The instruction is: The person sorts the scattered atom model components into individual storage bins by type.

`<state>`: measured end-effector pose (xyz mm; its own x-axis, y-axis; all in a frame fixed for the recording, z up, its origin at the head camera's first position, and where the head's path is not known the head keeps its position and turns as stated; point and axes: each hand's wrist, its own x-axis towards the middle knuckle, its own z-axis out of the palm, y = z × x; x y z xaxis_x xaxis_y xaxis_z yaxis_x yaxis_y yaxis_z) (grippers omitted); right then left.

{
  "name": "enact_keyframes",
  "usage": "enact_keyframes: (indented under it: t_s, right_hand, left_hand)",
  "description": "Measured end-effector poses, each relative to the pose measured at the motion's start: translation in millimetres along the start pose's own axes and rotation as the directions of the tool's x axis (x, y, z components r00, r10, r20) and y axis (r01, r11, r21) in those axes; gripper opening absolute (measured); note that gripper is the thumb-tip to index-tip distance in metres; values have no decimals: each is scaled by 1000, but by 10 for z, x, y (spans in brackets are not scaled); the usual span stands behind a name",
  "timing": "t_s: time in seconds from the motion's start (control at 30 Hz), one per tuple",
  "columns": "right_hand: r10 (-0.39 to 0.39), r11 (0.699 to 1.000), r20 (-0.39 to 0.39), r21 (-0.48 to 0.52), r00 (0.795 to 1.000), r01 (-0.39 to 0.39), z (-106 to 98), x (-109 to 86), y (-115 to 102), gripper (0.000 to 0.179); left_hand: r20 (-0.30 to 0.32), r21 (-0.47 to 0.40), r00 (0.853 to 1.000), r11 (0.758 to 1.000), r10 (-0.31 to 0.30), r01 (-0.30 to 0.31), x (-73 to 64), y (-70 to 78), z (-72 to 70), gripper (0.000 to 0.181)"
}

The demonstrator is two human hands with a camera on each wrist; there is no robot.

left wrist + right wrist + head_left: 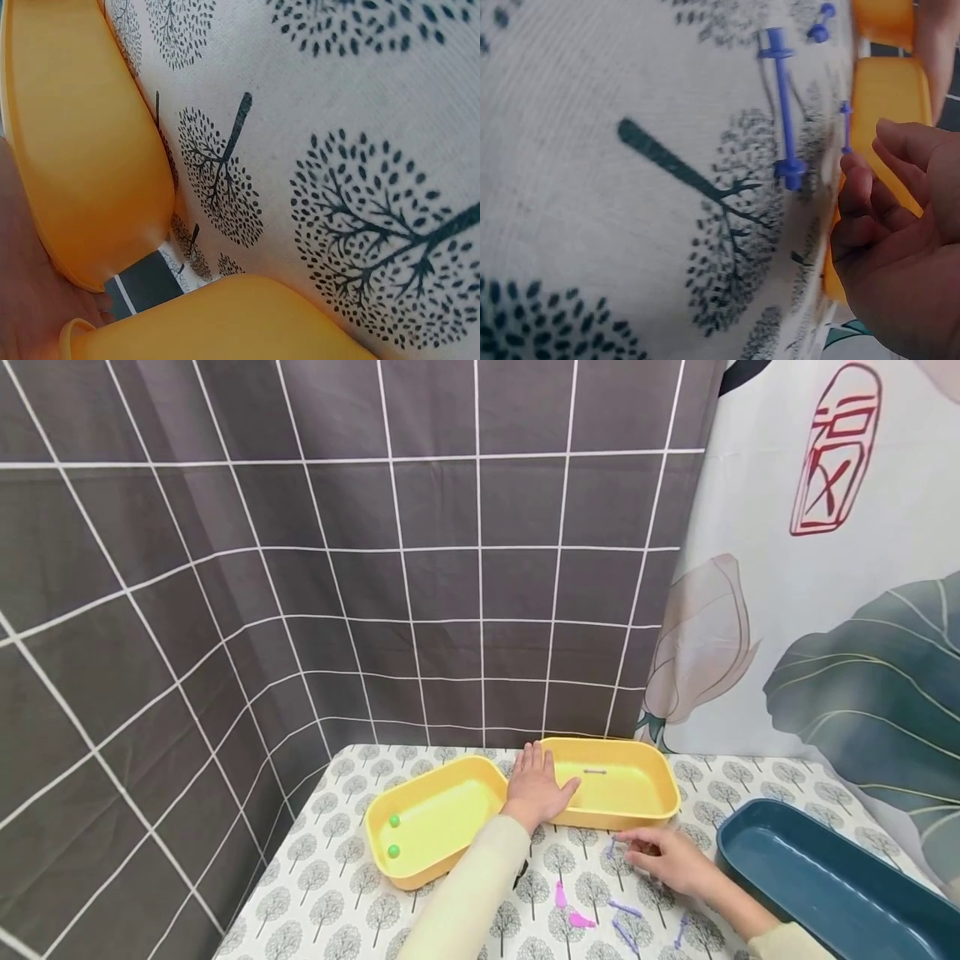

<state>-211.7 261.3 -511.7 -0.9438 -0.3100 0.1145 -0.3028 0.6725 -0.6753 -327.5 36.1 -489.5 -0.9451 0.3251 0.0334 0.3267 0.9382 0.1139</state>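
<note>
Left hand (536, 787): fingers spread, at the edge of the right yellow tray (622, 795). Right hand (667, 858): thumb apart from fingers, fingertips at a purple rod (611, 847), contact unclear. Apparently done: one tray rod (595, 771) inside that tray. Apparently remaining, on the tablecloth (461, 935): the fingertip rod, three other rods (625, 909), two pink pieces (581, 920).

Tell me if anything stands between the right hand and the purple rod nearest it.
Nothing visible stands between the right hand and that purple rod; one end appears right by the fingertips, though whether they touch is unclear.
</note>
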Motion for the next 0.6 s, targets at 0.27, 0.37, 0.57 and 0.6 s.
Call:
enact_keyframes:
  t_s: [0.27, 0.37, 0.57, 0.6]
  right_hand:
    - [-3, 992, -22, -126, 1000, 0, 102, 68, 31, 29]
    - [-27, 989, -29, -146, 999, 23, 117, 76, 28, 30]
    - [-53, 985, -27, -164, 998, 48, 134, 87, 33, 32]
    - [-54, 984, -25, -170, 998, 49, 139, 89, 35, 33]
  left_hand:
    - [-7, 6, 1000, 1000, -4, 4, 7, 7, 13, 82]
    - [-5, 7, 1000, 1000, -6, 6, 0, 6, 10, 82]
    - [-6, 8, 1000, 1000, -6, 6, -9, 10, 11, 82]
    - [-5, 8, 1000, 1000, -5, 5, -10, 11, 10, 82]
